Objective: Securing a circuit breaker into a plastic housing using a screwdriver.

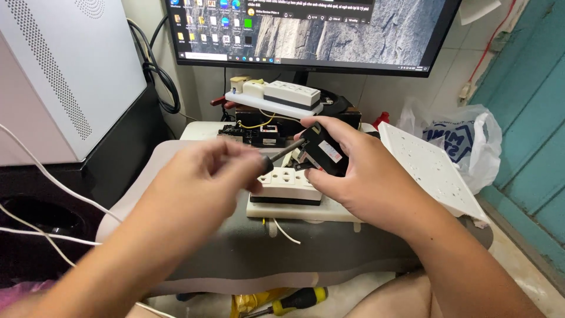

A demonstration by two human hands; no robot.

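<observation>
Your left hand is wrapped round a screwdriver, its shaft pointing at the small black electrical part pinched in your right hand. Both are just above the white socket block, which sits on a white base plate on the grey table. A white perforated panel leans to your right.
</observation>
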